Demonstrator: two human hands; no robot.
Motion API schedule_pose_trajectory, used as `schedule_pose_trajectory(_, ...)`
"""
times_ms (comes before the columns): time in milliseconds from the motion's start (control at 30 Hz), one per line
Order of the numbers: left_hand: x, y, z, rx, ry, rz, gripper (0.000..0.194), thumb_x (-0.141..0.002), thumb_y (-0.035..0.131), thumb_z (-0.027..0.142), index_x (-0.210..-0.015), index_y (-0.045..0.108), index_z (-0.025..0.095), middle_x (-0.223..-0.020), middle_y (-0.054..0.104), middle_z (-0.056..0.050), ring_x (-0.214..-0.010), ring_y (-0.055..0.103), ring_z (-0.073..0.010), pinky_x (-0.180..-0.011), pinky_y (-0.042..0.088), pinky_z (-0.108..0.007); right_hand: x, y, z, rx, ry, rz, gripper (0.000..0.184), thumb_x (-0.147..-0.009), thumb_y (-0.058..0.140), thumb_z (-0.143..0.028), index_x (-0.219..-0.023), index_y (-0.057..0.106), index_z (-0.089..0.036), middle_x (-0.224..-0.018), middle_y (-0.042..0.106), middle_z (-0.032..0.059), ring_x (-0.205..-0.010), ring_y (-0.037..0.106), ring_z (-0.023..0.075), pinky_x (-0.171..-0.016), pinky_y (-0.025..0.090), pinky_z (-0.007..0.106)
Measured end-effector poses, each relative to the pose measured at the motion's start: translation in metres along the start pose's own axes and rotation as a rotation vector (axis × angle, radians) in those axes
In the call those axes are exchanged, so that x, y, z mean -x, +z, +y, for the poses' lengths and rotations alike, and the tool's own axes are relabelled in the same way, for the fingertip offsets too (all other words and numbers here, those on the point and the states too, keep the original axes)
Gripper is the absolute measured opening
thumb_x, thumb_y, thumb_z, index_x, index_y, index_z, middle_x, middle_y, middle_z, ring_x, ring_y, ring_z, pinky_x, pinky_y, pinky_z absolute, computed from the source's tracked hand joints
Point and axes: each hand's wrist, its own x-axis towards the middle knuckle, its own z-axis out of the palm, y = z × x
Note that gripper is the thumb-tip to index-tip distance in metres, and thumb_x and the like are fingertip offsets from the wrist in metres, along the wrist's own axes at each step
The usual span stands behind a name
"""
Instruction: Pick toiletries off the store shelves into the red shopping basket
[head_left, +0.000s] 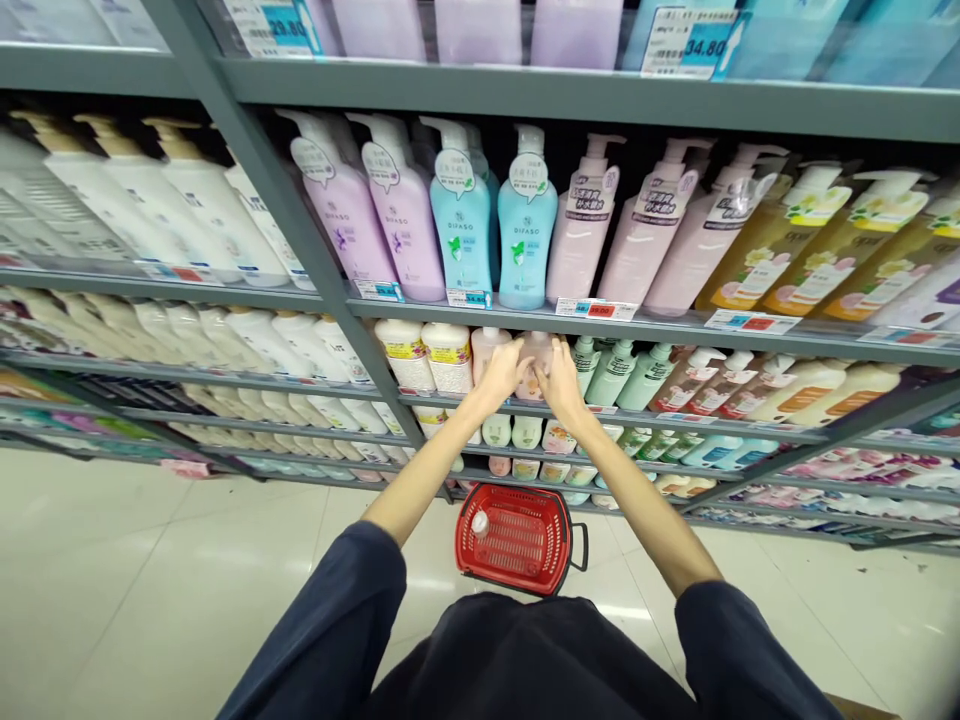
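Note:
Both my arms reach forward to a shop shelf of pump bottles. My left hand (504,372) and my right hand (559,378) meet around a pale pink bottle (534,362) standing on the third shelf (675,412), fingers curled against its two sides. A cream bottle with a yellow label (448,356) stands just left of it, and green bottles (615,372) just right. A red shopping basket (517,538) sits on the floor below my arms, with one small white item (480,523) inside.
Above are lilac (401,210), blue (525,225), pink and yellow (772,245) pump bottles with price tags on the shelf edge (596,309). White bottles fill the left bay. A grey upright (300,230) divides the bays. Pale glossy floor tiles (150,580) lie to the left.

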Motion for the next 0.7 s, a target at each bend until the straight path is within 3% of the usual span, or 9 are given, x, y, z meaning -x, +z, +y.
schedule_pose_trajectory(67,0.042,-0.005,-0.021,-0.032,-0.032,0.106,0.035,-0.108,0.057,0.043,-0.128,0.075,0.020,-0.116,0.081,-0.015,-0.109,0.077,-0.0299,-0.106,0.058,-0.044,0.034,0.012,0.009,-0.083,-0.014,0.014,0.047,-0.107,0.054,-0.033,-0.151,0.056,-0.016,-0.152,0.063,0.0223,-0.138,0.066,0.0337,-0.116,0.056,0.051)
schedule_pose_trajectory(133,0.078,-0.011,-0.048,-0.087,-0.198,0.099,0.030,-0.106,0.059,0.039,-0.120,0.079,0.021,-0.097,0.082,-0.010,-0.092,0.077,-0.0262,-0.096,0.059,-0.038,0.060,0.029,0.021,-0.146,0.066,-0.099,0.035,-0.106,0.057,-0.037,-0.135,0.067,-0.019,-0.120,0.079,0.0155,-0.111,0.078,0.0313,-0.106,0.062,0.050)
schedule_pose_trajectory(200,0.099,-0.014,-0.074,-0.125,-0.323,0.060,0.025,-0.102,0.063,0.033,-0.113,0.082,0.020,-0.076,0.077,-0.006,-0.078,0.074,-0.0247,-0.088,0.058,-0.036,0.069,0.050,0.031,-0.165,0.150,-0.215,0.029,-0.104,0.062,-0.035,-0.126,0.071,-0.017,-0.089,0.080,0.0086,-0.079,0.079,0.0285,-0.091,0.067,0.047)
schedule_pose_trajectory(300,0.102,-0.012,-0.103,-0.127,-0.366,0.034,0.025,-0.100,0.065,0.027,-0.113,0.084,0.019,-0.073,0.075,-0.005,-0.078,0.072,-0.0251,-0.087,0.056,-0.035,0.058,0.080,0.038,-0.173,0.197,-0.259,0.028,-0.104,0.060,-0.030,-0.126,0.070,-0.015,-0.081,0.079,0.0059,-0.057,0.071,0.0232,-0.073,0.066,0.040)
schedule_pose_trajectory(467,0.087,0.009,-0.121,-0.098,-0.374,-0.005,0.027,-0.099,0.069,0.030,-0.119,0.084,0.019,-0.079,0.075,-0.006,-0.080,0.069,-0.0246,-0.088,0.054,-0.034,0.041,0.113,0.034,-0.206,0.266,-0.243,0.026,-0.106,0.056,-0.030,-0.122,0.067,-0.013,-0.084,0.079,0.0069,-0.045,0.062,0.0165,-0.049,0.055,0.030)
schedule_pose_trajectory(700,0.090,0.032,-0.135,-0.076,-0.353,0.047,0.023,-0.104,0.064,0.028,-0.116,0.081,0.017,-0.083,0.074,-0.005,-0.087,0.068,-0.0236,-0.089,0.051,-0.033,0.045,0.134,0.041,-0.248,0.301,-0.189,0.026,-0.110,0.051,-0.039,-0.117,0.064,-0.018,-0.085,0.076,0.0039,-0.047,0.059,0.0113,-0.042,0.048,0.022)
